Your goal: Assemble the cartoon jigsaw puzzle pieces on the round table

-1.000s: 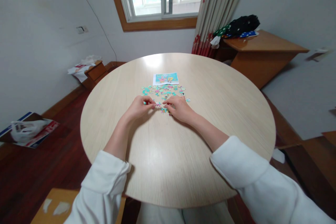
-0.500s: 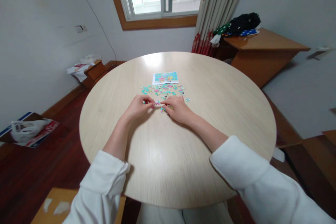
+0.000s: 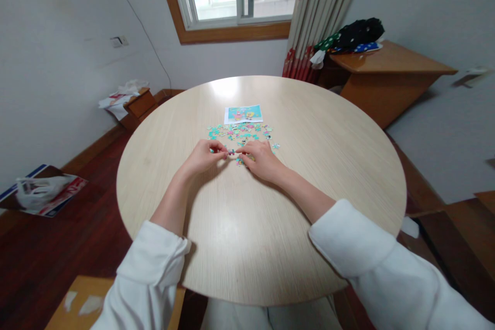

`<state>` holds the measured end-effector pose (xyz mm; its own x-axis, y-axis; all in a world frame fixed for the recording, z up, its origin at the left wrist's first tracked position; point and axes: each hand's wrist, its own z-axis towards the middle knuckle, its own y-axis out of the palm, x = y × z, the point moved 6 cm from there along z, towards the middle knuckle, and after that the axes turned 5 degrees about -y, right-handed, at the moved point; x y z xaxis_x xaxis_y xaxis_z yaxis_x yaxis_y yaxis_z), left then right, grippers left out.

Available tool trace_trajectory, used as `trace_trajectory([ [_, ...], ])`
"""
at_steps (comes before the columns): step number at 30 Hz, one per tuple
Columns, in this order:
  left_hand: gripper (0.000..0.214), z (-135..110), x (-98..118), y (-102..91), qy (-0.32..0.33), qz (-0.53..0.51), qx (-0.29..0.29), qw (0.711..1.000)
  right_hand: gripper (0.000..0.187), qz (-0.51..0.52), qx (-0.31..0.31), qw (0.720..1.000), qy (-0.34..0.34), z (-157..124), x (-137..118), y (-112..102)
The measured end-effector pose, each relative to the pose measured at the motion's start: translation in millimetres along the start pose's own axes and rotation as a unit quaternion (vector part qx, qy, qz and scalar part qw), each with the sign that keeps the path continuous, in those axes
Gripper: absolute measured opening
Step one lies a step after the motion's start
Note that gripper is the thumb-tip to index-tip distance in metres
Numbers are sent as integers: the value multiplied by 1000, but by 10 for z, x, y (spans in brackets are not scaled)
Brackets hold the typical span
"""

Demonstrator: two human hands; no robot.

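Near the middle of the round table, my left hand (image 3: 207, 156) and my right hand (image 3: 262, 160) face each other with fingertips pinched. Between them is a small pink and dark jigsaw puzzle piece (image 3: 231, 152), gripped from both sides; whether it is one piece or two joined I cannot tell. Below my right fingers lie a few colourful joined or touching pieces (image 3: 240, 162), partly hidden by that hand. Many loose turquoise, pink and yellow puzzle pieces (image 3: 243, 129) spread just beyond my hands. Behind them lies a printed picture sheet (image 3: 244, 114) with cartoon figures.
The pale wooden round table (image 3: 228, 247) fills the middle. A single loose piece (image 3: 276, 146) lies right of my right hand. At the back right, a brown desk (image 3: 394, 59) bears dark dotted cloth (image 3: 359, 35). A small drawer unit (image 3: 141, 105) stands at the left wall.
Both hands stay nearly in place. The piece between my fingertips has tilted slightly, showing less pink and more dark colour.
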<state>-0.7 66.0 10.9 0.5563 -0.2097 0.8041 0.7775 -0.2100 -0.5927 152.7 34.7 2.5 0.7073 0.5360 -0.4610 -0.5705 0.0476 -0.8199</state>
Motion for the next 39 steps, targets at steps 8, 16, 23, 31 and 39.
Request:
trace_trajectory([
  [8,16,-3,21,29,9,-21,-4,1000,19,24,35,999,-3,5,-7,-44],
  [16,18,-15,62,57,24,-32,-28,999,17,45,35,998,28,7,-9,-44],
  [23,18,-20,65,88,22,-100,-40,994,16,52,49,997,27,5,-4,-53],
  [31,30,-54,102,116,0,-153,-48,987,16,45,42,998,33,5,5,-41],
  [39,25,-52,127,132,15,-123,-74,989,18,55,30,997,34,5,13,-24],
])
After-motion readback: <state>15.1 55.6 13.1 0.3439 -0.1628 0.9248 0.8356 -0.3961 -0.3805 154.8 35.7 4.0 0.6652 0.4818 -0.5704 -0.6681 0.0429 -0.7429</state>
